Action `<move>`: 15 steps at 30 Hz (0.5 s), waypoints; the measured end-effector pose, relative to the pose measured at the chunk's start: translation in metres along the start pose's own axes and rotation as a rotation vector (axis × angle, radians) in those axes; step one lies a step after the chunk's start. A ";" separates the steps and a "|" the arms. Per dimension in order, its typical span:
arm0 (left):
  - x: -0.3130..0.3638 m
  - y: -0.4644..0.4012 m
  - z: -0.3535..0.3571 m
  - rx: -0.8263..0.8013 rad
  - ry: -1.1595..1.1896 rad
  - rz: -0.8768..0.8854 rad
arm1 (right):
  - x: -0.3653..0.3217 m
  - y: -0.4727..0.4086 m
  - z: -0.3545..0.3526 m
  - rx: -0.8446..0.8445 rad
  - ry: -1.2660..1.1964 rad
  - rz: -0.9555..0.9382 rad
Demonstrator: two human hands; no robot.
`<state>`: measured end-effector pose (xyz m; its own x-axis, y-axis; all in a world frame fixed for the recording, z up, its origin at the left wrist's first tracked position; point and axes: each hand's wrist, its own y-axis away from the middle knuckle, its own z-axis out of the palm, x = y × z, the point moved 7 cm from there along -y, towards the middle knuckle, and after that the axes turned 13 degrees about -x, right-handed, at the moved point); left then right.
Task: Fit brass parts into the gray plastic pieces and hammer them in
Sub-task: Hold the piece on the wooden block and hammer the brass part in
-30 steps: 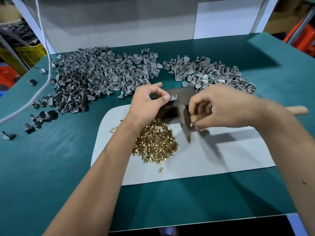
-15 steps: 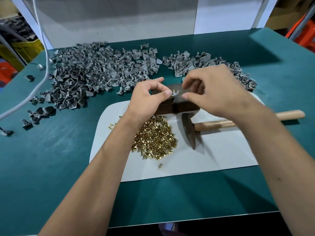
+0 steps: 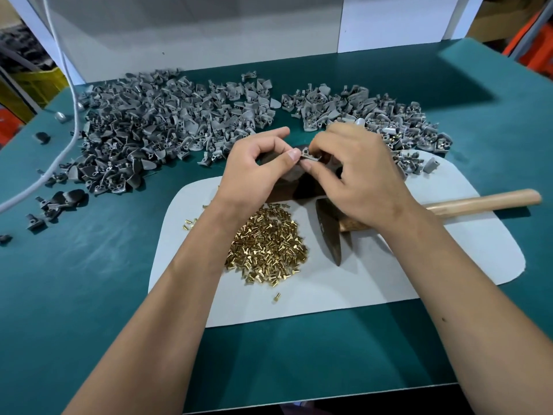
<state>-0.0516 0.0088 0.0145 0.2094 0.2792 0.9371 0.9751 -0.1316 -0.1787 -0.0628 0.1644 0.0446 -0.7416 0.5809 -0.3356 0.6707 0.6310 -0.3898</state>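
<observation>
My left hand (image 3: 257, 172) and my right hand (image 3: 356, 178) meet above a dark metal block (image 3: 308, 187) and both pinch one small gray plastic piece (image 3: 309, 155) between thumb and fingertips. A heap of brass parts (image 3: 266, 247) lies on the white mat (image 3: 374, 283) just below my left wrist. The hammer (image 3: 332, 235) lies on the mat under my right wrist, its wooden handle (image 3: 484, 200) pointing right. A large pile of gray plastic pieces (image 3: 155, 130) covers the table's back left, and a smaller pile (image 3: 368, 115) sits at the back right.
The green table top (image 3: 89, 295) carries a few stray dark pieces (image 3: 59, 202) at the left. A white cable (image 3: 68, 100) runs down the left side. A white wall panel (image 3: 209, 31) closes the back. One loose brass part (image 3: 276, 296) lies alone on the mat.
My right hand let go of the hammer, which now lies on the mat, and came up to the gray piece that my left hand holds over the block.
</observation>
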 end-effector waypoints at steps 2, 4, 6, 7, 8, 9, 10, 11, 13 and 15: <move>0.000 0.000 0.000 -0.001 -0.016 0.032 | -0.001 0.001 0.000 0.004 -0.011 -0.004; 0.003 0.002 0.000 0.001 -0.041 0.063 | -0.002 0.002 -0.001 0.011 -0.029 -0.015; 0.004 0.002 0.000 0.009 -0.062 0.080 | -0.003 0.003 -0.002 0.015 -0.025 -0.023; 0.005 0.002 0.000 0.013 -0.066 0.083 | -0.004 0.003 -0.002 0.016 -0.019 -0.025; 0.005 0.002 0.000 0.015 -0.068 0.085 | -0.004 0.003 -0.002 0.018 -0.013 -0.025; 0.006 0.002 0.000 0.009 -0.073 0.090 | -0.003 0.003 -0.002 0.022 -0.011 -0.022; 0.006 0.003 0.001 0.000 -0.083 0.097 | -0.003 0.004 -0.002 0.026 -0.016 -0.018; 0.007 0.003 0.001 -0.009 -0.094 0.102 | -0.002 0.004 -0.002 0.029 -0.027 -0.012; 0.008 0.004 0.001 -0.019 -0.108 0.104 | 0.000 0.005 -0.001 0.030 -0.056 0.003; 0.008 0.004 0.001 -0.029 -0.110 0.094 | 0.002 0.005 -0.002 0.038 -0.085 0.019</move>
<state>-0.0455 0.0113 0.0211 0.3083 0.3666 0.8778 0.9485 -0.1891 -0.2541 -0.0609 0.1699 0.0430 -0.7287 0.5458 -0.4137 0.6845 0.5996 -0.4146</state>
